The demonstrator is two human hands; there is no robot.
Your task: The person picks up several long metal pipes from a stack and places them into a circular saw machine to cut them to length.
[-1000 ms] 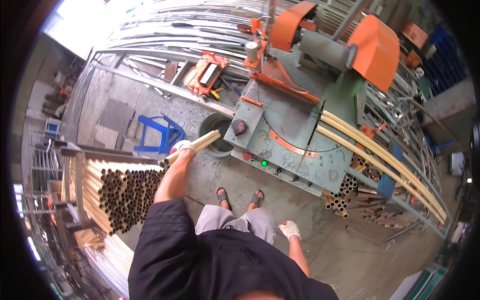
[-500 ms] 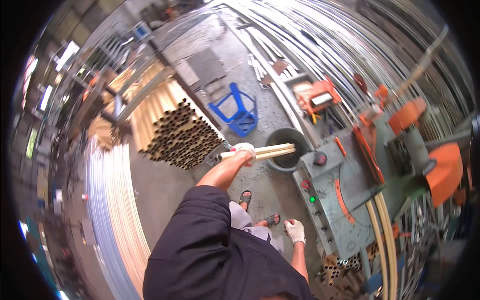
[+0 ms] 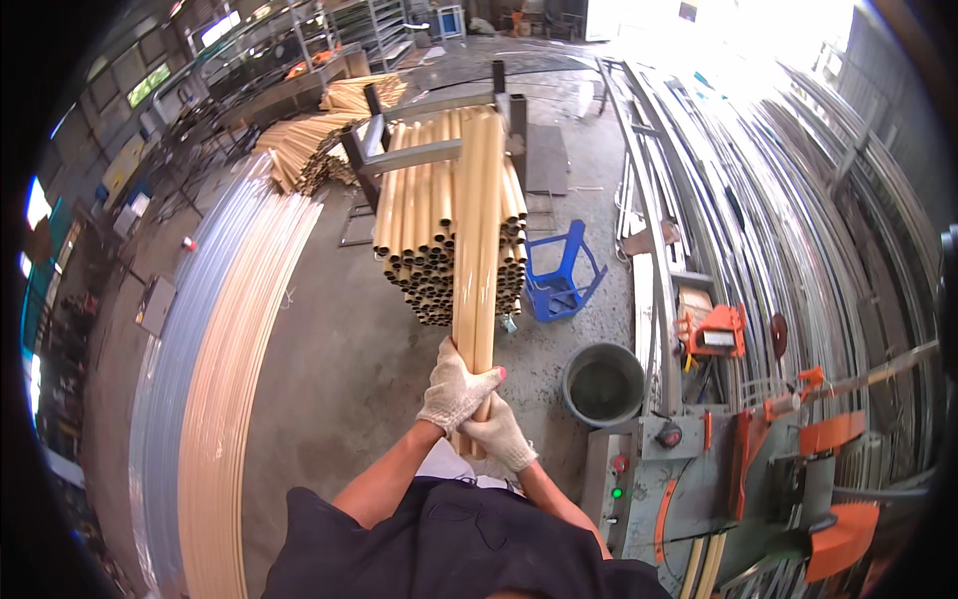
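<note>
A small bundle of long, shiny tan tubes (image 3: pixel 479 270) points away from me, tilted over the front of a stack of similar tubes. My left hand (image 3: pixel 459 384), in a whitish knit glove, is closed on the bundle's near part. Just below and to its right, my right hand (image 3: pixel 499 431), gloved alike, grips the same bundle near its near ends. Behind it, the tube stack (image 3: pixel 419 190) rests in a metal rack, its dark open ends toward me. The held tubes hide part of the stack.
A cutting machine (image 3: pixel 649 489) with orange guards stands at the lower right, two tan tubes on it. A grey bucket (image 3: pixel 603 364) and a blue plastic stool (image 3: pixel 559 280) stand right of the stack. Long wrapped profiles (image 3: pixel 215 389) lie at left, metal bars (image 3: pixel 758 210) at right.
My left hand has brought the tubes from beside the bucket to in front of me, now pointing away. My right hand, formerly apart near the machine, has joined it on them. The view has turned.
</note>
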